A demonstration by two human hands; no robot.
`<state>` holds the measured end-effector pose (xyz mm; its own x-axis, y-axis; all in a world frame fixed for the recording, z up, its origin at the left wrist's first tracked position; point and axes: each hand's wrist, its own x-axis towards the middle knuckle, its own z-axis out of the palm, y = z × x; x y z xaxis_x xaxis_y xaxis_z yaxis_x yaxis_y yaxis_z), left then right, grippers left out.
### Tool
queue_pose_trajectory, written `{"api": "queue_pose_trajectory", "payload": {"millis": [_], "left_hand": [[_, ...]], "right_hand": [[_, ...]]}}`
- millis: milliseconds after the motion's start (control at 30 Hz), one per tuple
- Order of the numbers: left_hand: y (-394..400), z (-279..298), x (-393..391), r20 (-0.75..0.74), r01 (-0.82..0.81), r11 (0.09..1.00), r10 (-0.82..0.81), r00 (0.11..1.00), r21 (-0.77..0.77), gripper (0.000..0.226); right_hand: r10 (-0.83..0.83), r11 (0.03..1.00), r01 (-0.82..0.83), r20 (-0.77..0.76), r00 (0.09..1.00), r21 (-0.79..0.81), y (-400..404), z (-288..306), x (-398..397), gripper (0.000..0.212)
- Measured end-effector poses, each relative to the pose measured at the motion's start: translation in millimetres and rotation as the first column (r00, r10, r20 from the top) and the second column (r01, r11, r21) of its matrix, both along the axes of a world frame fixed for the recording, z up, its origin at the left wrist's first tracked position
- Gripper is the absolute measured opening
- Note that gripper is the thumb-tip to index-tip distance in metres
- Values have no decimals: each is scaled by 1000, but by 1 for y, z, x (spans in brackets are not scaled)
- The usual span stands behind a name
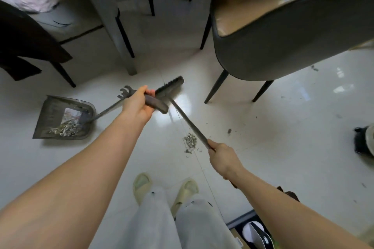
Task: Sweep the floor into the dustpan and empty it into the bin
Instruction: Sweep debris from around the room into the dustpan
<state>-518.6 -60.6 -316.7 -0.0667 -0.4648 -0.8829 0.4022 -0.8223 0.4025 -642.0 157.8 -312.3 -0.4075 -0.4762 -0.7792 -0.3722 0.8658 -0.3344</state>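
Note:
A grey dustpan [52, 111] rests on the white floor at the left, with a heap of light scraps inside it. Its long handle [109, 108] rises to my left hand [135, 105], which grips the dark end grip. My right hand [222, 157] grips the metal broom pole [188, 123]. The dark broom head [172, 87] is out ahead, near the table leg. A small pile of scraps [190, 141] lies on the floor beside the pole, in front of my feet. More specks [229, 131] are scattered to the right.
A grey table leg [119, 32] stands just beyond the broom head. A dark-backed chair [283, 32] with a tan seat is at the right, another dark chair [30, 46] at the left. A black and white object [364, 141] sits at the right edge.

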Motion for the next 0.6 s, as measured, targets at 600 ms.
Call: {"api": "queue_pose_trajectory", "payload": {"millis": [600], "left_hand": [[-121,-123,-54,-146,-56,985,32,989,-163,26]], "right_hand": [[-125,907,106,-20,992,-407,-345,-224,-35,29]]}}
